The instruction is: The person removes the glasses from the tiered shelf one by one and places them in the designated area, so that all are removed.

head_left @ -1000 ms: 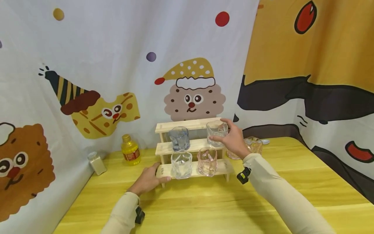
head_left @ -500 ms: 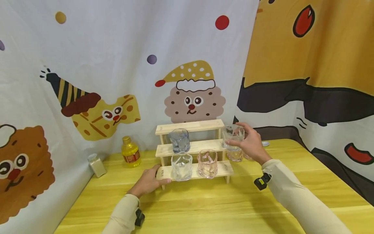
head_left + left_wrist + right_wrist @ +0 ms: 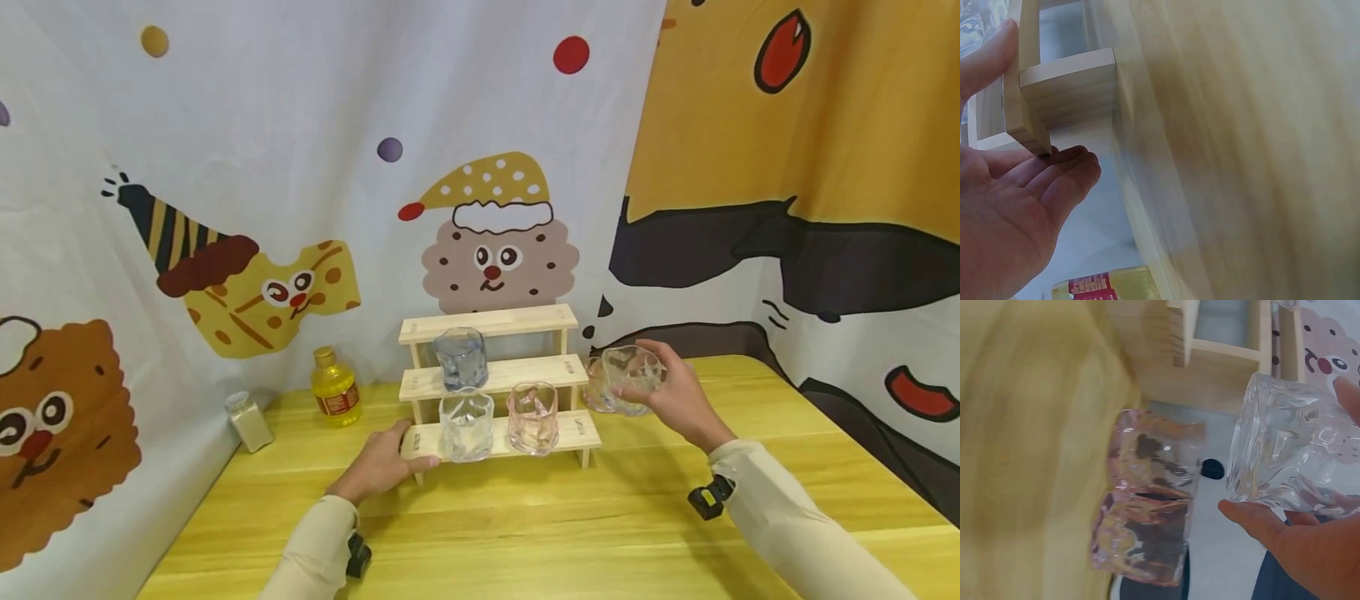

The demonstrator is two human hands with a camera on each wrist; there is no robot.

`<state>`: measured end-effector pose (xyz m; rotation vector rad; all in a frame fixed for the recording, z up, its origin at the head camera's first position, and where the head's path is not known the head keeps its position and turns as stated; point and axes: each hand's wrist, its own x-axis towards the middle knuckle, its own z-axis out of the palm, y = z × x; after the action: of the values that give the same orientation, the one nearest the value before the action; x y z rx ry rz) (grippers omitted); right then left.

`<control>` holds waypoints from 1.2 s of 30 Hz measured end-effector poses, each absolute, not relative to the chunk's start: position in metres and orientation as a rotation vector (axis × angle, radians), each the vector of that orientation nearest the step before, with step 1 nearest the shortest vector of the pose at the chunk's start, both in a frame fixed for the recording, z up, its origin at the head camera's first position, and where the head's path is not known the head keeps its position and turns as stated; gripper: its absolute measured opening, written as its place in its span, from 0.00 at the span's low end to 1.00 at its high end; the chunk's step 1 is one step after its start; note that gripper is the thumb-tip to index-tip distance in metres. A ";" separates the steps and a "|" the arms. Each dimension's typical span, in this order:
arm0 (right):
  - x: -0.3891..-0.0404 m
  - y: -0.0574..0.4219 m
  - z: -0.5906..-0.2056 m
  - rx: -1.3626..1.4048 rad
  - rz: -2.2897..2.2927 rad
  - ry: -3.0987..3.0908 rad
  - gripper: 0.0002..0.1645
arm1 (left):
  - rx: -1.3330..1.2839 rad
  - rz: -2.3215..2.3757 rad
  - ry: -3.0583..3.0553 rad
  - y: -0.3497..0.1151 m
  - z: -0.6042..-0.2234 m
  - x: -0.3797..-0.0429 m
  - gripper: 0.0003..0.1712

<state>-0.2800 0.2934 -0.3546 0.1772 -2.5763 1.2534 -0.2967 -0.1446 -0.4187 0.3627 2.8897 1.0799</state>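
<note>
My right hand (image 3: 681, 398) grips a clear wavy glass (image 3: 1294, 447) above the table, to the right of a three-step wooden stand (image 3: 517, 319). Thumb and fingers lie on opposite sides of it. Two pinkish glasses, a nearer one (image 3: 1157, 450) and another (image 3: 1141, 540), stand side by side on the table below the held glass. My left hand (image 3: 381, 463) holds the left end of the stand's lowest step, thumb on top and fingers curled beneath in the left wrist view. On that step stand a clear glass (image 3: 467, 427) and a pink glass (image 3: 533, 421). A blue-grey glass (image 3: 461, 358) is on the middle step.
A yellow oil bottle (image 3: 334, 387) and a small jar (image 3: 249, 422) with pale contents stand on the wooden table (image 3: 480, 533), left of the stand. Behind everything hangs a cartoon-printed cloth (image 3: 315, 100).
My right hand has carried the clear glass off the right end of the middle step, rightward and down, over beside the stand. The left hand stays on the lowest step.
</note>
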 end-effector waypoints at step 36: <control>-0.290 0.293 -0.415 0.115 1.089 -2.687 0.61 | 0.384 1.098 2.888 -0.144 -0.419 -0.298 0.52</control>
<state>-0.2896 0.2928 -0.4154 0.1147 -2.6871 1.0892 -0.2981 -0.1445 -0.4187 0.3838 2.8875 1.0983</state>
